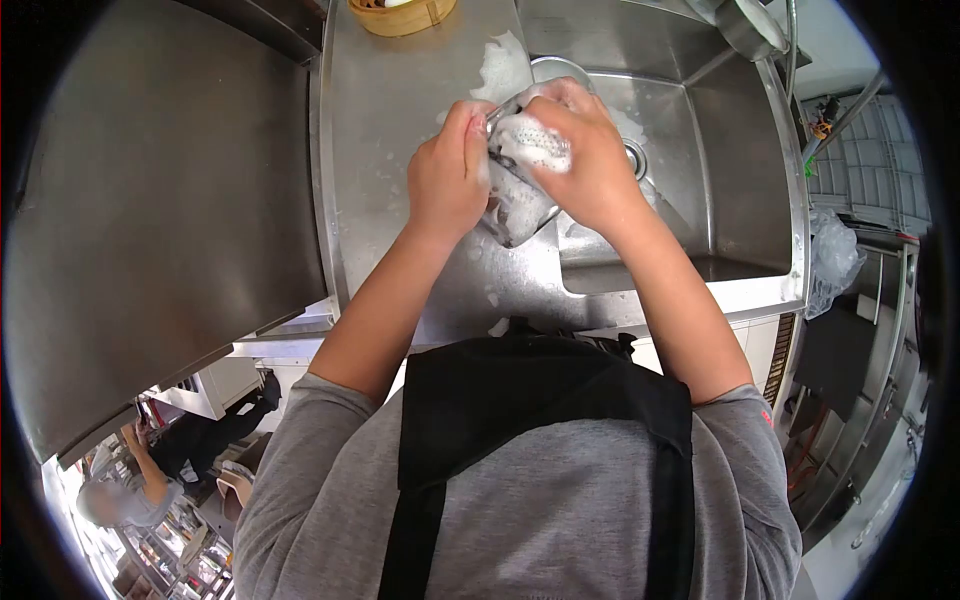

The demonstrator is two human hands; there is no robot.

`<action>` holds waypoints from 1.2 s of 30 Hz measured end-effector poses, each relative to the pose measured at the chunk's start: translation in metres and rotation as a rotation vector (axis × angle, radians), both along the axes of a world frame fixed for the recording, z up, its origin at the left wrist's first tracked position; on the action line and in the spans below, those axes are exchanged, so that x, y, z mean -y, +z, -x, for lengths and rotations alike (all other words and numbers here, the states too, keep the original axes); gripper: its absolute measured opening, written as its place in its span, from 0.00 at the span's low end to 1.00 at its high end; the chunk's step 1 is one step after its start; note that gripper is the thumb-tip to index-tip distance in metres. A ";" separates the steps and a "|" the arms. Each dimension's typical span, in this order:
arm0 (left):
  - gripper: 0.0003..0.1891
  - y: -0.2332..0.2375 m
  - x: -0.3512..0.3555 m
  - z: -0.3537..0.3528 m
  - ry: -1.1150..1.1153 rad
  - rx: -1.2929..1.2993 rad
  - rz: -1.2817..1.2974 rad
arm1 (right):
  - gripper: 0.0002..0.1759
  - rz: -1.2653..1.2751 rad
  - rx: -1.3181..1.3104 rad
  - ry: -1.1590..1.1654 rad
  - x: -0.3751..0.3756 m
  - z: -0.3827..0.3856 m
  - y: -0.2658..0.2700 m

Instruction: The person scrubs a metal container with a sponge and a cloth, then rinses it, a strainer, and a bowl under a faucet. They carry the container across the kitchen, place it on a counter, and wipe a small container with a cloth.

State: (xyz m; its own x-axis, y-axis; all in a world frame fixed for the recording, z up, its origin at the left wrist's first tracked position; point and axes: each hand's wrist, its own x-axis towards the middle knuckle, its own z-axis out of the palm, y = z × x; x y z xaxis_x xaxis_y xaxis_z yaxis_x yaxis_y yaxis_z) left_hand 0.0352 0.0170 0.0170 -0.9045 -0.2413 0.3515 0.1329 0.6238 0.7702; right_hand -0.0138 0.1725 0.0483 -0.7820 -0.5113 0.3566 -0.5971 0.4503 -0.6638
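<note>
Over the left rim of the sink, my left hand (448,170) grips the side of a soapy metal container (522,215), its fingers wrapped on the edge. The container is tilted, and foam covers much of its inside. My right hand (592,160) is closed around a foam-covered, dotted scrubbing pad (538,145) and presses it against the container. Suds hide most of the pad, and my hands hide part of the container's far side.
The steel sink basin (745,170) with a drain (636,158) lies to the right. Foam (503,68) and a bamboo steamer (403,14) are on the counter (375,190). A metal pot (750,28) stands at the back right corner. Another person (150,490) is at lower left.
</note>
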 end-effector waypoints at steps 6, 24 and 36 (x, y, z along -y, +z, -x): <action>0.09 -0.004 0.004 0.002 -0.064 -0.027 -0.103 | 0.20 -0.115 -0.050 -0.097 0.010 -0.001 0.002; 0.18 -0.021 0.007 -0.006 -0.002 -0.025 -0.088 | 0.21 -0.073 -0.152 -0.157 0.026 0.003 -0.006; 0.18 -0.025 0.014 0.001 -0.075 -0.010 -0.102 | 0.22 0.144 0.254 -0.170 0.011 0.050 -0.022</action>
State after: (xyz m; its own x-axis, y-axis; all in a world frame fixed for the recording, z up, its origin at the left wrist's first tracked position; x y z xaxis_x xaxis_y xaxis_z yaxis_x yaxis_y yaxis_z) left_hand 0.0339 0.0032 -0.0084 -0.9179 -0.2081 0.3377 0.1841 0.5308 0.8273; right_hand -0.0634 0.1613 0.0267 -0.9246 -0.3249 0.1986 -0.3293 0.4201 -0.8456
